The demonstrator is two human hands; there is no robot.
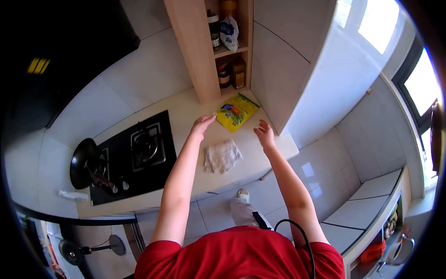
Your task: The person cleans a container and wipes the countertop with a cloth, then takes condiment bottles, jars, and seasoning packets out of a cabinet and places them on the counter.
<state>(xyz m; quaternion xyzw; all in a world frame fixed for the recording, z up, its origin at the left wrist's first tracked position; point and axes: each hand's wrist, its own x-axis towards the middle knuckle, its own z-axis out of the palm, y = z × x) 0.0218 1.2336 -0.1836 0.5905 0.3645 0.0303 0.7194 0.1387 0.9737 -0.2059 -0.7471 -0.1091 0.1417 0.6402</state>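
Observation:
A yellow printed pouch (236,112) lies on the pale countertop (189,108) in front of the shelf. My left hand (202,125) reaches to its left edge, fingers stretched out; I cannot tell whether the fingertips touch it. To the right of the pouch is my right hand (265,133), its fingers apart and slightly bent, holding nothing. Nearer to me, between my forearms, a crumpled whitish-brown cloth (222,156) rests on the counter.
On the left is a black gas hob (149,144) with a dark wok (85,163) on it. An open wooden shelf (190,49) holds jars, a box and a white-and-blue bag (229,33). A tall white cabinet side (332,69) rises at right. A black fan (70,252) stands at lower left.

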